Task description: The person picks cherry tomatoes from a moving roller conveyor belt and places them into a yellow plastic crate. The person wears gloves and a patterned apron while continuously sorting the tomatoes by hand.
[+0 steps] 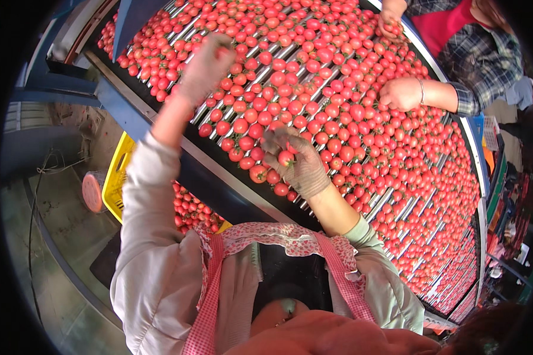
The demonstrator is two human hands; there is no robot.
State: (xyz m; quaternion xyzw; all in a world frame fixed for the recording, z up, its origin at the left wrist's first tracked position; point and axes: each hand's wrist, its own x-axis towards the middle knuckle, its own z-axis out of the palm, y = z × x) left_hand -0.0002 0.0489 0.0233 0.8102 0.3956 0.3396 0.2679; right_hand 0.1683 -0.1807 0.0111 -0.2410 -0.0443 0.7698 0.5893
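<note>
A roller conveyor (pixel 288 52) carries a dense layer of small red tomatoes (pixel 257 104), many with green calyxes. My left hand (pixel 204 71), in a greyish glove and blurred, reaches over the tomatoes at the upper left. Its fingers are curled around a patch of red; whether that is a held tomato is unclear. My right hand (pixel 310 171), also gloved and with darkened fingertips, is near the conveyor's close edge. A tomato (pixel 286 158) rests in its curled fingers, just above other tomatoes.
Across the belt, a co-worker in plaid sleeves has one hand (pixel 402 94) on the tomatoes and another hand (pixel 388 24) farther up. A metal rail (pixel 204 157) edges my side. Below it, a yellow crate (pixel 113 186) stands by tomatoes (pixel 195 211). A blue frame (pixel 135 22) rises upper left.
</note>
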